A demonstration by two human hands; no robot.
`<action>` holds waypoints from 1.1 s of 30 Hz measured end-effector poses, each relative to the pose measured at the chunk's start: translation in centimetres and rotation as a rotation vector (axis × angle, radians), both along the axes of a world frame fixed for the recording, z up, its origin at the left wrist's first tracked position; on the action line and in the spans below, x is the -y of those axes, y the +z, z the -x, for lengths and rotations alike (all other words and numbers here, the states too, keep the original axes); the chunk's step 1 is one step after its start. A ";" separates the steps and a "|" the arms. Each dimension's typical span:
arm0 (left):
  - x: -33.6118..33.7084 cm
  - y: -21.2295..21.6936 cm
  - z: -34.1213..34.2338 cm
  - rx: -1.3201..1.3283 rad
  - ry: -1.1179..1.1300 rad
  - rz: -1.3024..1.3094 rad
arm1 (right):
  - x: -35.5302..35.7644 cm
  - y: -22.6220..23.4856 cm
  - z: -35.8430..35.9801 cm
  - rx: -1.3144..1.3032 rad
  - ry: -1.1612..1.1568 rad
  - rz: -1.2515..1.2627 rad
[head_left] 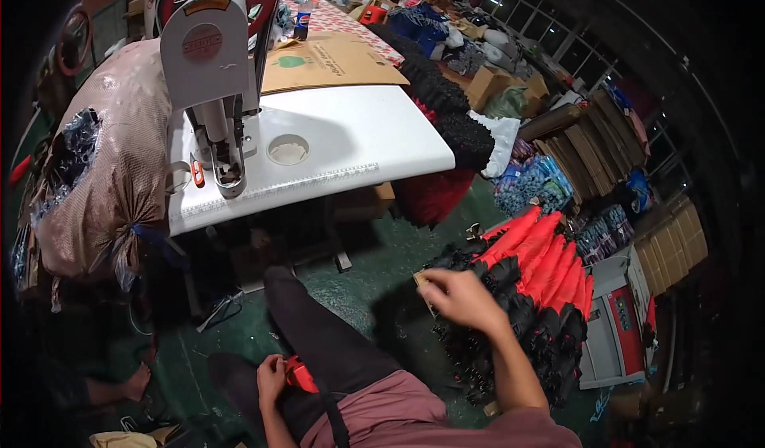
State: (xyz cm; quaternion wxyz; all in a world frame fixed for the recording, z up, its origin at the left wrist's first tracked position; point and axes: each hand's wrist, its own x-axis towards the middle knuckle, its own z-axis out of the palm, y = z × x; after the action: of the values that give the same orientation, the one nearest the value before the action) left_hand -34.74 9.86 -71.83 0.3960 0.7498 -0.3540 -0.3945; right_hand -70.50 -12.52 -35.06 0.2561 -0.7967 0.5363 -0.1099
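My right hand (464, 298) is held out over the near edge of a big heap of red and black fabric pieces (542, 249). Its fingers are curled together, beside a small tan edge that looks like cardboard (421, 279); whatever they pinch is hidden. Down at my lap, my left hand (271, 379) has its fingers bent in next to a small red piece (300, 375). A black strap (331, 412) runs down from near that piece across my shirt. Whether the left fingers grip the red piece is not plain.
Ahead stands a white sewing table (358, 133) with a machine head (209, 50), orange-handled thread snips (197, 171) and a flat cardboard sheet (335, 62). A bulging sack (119, 161) leans at left. Stacked cartons (590, 149) and a grey-red cabinet (617, 320) stand at right.
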 end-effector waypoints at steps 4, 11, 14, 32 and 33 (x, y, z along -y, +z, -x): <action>1.3 0.3 1.0 -0.035 -0.013 -0.004 | 4.4 0.4 7.7 -0.079 -0.317 0.413; 0.3 0.6 1.5 -0.078 0.046 0.033 | 13.5 -6.7 20.1 -0.665 -0.866 0.301; 0.2 -0.5 1.3 -0.092 0.051 0.054 | 14.0 -6.2 19.0 -0.670 -0.992 0.002; 0.5 2.1 1.4 -0.111 0.036 0.093 | 17.2 -5.0 19.4 -0.887 -0.968 -0.367; 0.3 2.0 1.4 -0.111 0.049 0.095 | 18.0 -4.7 19.5 -0.896 -0.921 -0.487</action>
State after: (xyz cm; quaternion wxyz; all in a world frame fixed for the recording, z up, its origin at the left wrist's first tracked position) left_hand -36.15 9.55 -69.87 0.4597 0.7154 -0.3315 -0.4086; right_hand -90.01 -30.50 -39.72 0.1086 -0.3759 0.8838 0.2566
